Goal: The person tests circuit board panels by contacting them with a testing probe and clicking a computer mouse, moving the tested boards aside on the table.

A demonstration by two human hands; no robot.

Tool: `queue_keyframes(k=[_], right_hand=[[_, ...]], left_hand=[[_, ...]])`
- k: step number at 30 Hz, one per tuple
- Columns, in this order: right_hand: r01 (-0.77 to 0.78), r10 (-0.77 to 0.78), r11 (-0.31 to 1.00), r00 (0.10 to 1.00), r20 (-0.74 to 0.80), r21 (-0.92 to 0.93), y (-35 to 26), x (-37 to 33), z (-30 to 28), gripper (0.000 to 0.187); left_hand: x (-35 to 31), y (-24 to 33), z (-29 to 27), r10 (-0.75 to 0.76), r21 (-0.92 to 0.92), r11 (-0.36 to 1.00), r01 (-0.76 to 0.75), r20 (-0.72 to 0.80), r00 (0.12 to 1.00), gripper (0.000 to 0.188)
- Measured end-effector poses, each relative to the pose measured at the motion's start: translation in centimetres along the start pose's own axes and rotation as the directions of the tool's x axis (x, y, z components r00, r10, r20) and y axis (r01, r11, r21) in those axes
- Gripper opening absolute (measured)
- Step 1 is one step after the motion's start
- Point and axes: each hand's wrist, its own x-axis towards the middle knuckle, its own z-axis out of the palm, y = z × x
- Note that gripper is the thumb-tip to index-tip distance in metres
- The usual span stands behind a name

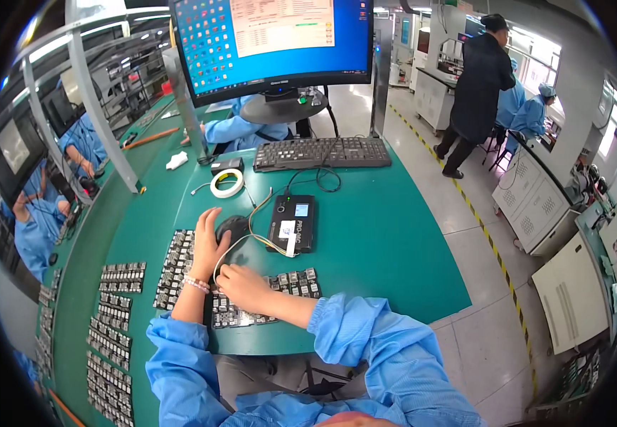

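Both hands are working — we're resting our left hand flat on the black mouse, open, while our right hand is pinching down lightly on the small circuit boards, keeping them in their rows.

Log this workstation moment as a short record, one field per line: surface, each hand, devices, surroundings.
Surface: green mat-covered workbench.
Left hand: lies on a dark rounded computer mouse.
Right hand: rests on a panel of small grey circuit boards.
Devices: black handheld tester with a small screen, wired; black keyboard; monitor with blue desktop.
Surroundings: white tape roll; more circuit board strips at left; a person in a dark coat stands in the aisle.
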Motion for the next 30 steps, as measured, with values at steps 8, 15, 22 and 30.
queue_keyframes(k=[8,15,22,30], right_hand=[[0.022,-0.023,0.999,0.999,0.04,0.026,-0.3,1.2,0.8,0.012],[0.054,-0.05,0.998,0.994,0.095,-0.045,-0.6,0.8,-1.1,0.012],[0.066,-0.059,0.996,0.992,0.114,-0.064,-0.4,0.4,-2.0,0.012],[0.033,-0.03,0.999,0.988,0.153,-0.019,-0.2,1.0,-1.6,0.011]], left_hand=[[-0.4,1.4,-3.8,-0.179,-0.293,0.952,0.083,-0.318,0.931,0.055],[-1.6,1.3,-2.4,-0.12,-0.086,0.991,0.099,-0.297,0.947,0.032],[-1.9,1.2,-1.7,0.095,0.116,0.992,-0.055,-0.372,0.923,0.022],[-2.3,0.6,-2.2,0.067,0.057,0.997,-0.05,-0.356,0.932,0.021]])
